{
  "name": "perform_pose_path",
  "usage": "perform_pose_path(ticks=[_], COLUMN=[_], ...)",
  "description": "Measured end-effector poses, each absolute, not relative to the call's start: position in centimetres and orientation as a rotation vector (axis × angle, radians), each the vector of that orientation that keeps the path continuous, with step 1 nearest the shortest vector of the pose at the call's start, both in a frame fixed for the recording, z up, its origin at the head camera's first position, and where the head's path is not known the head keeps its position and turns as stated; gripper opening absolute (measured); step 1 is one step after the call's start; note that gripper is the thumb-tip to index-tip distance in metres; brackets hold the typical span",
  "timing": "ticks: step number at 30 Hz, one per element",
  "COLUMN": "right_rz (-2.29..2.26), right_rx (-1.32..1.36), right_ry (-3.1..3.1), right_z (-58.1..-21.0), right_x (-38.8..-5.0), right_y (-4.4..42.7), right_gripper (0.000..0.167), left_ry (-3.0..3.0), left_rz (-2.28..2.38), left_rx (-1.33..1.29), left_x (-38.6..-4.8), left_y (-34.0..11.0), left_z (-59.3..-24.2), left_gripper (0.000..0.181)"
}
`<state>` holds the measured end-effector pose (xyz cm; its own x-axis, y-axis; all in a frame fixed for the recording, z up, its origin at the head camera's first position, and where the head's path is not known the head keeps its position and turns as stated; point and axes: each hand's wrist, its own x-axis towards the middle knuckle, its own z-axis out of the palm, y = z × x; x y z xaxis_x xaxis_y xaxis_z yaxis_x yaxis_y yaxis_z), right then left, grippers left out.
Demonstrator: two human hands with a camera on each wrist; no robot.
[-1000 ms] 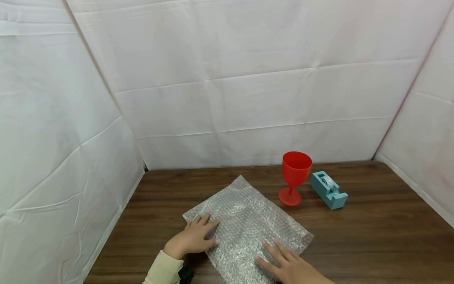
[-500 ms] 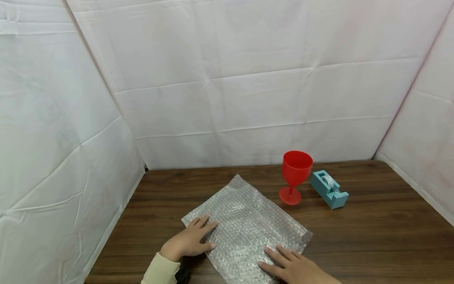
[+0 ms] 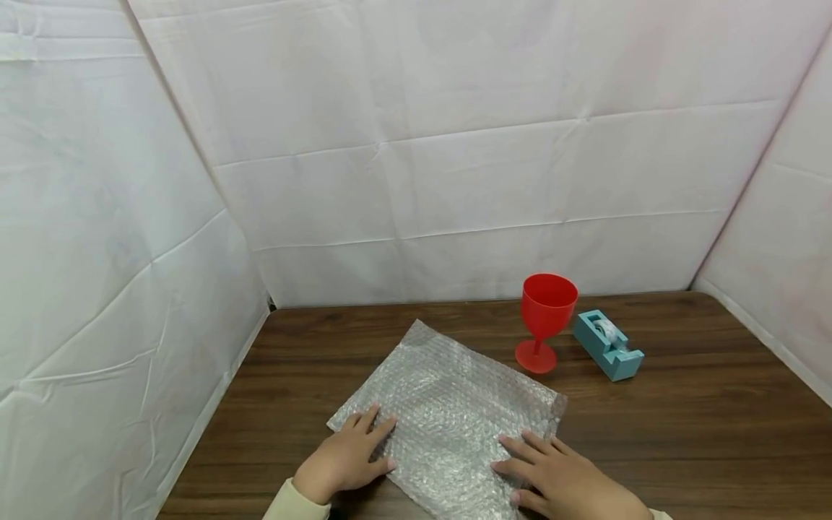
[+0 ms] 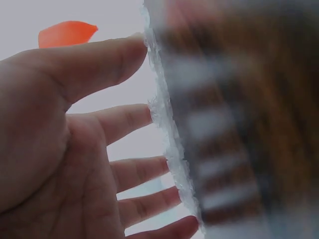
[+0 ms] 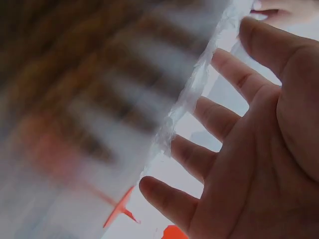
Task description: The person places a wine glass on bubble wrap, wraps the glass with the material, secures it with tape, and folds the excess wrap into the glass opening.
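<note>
A sheet of bubble wrap (image 3: 448, 401) lies askew on the dark wooden table. My left hand (image 3: 341, 462) rests on its left edge with the fingers spread. On the right part of the sheet, my right hand (image 3: 572, 480) touches it with extended fingers. The left wrist view has my left hand's (image 4: 60, 134) fingertips against the bubble wrap (image 4: 167, 129). In the right wrist view, fingertips of my right hand (image 5: 244, 134) meet the sheet's (image 5: 194, 87) surface too. Neither hand grips anything. A red plastic goblet (image 3: 546, 314) stands upright beyond the sheet.
Right of the goblet sits a light blue tape dispenser (image 3: 593, 341) with a roll of clear tape. White cloth walls (image 3: 416, 188) enclose the back and both sides of the table (image 3: 715, 404).
The bubble wrap has turned slightly, its far corner shifting left. My right hand has moved right, and my left hand slightly toward me. Goblet and dispenser stay in place on the table.
</note>
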<state>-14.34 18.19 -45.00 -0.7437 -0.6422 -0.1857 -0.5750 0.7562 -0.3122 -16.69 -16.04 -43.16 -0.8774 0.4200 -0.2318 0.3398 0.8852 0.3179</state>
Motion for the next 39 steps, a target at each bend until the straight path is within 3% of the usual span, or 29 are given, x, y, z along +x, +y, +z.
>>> perform_pose_path(ticks=[16,34,39], right_rz=[-0.477,-0.756,-0.721], right_rx=[-0.919,-0.957,-0.907], right_ry=[2.695,2.39,2.421], right_z=[-44.9,-43.9,-43.5], right_x=[-17.3,-21.2,-21.5], right_y=[19.3,20.9,20.5], right_gripper=[0.031,0.037,0.041], left_ry=[2.802,2.84,2.915], left_rz=[0.164,0.068,-0.047], left_rx=[0.562,0.658,0.725], left_x=[-14.5,-12.0,-11.4], left_y=[-14.1,-12.6,-12.2], left_z=[-43.6,-45.4,-46.1], left_gripper=[0.067,0.065,0.075])
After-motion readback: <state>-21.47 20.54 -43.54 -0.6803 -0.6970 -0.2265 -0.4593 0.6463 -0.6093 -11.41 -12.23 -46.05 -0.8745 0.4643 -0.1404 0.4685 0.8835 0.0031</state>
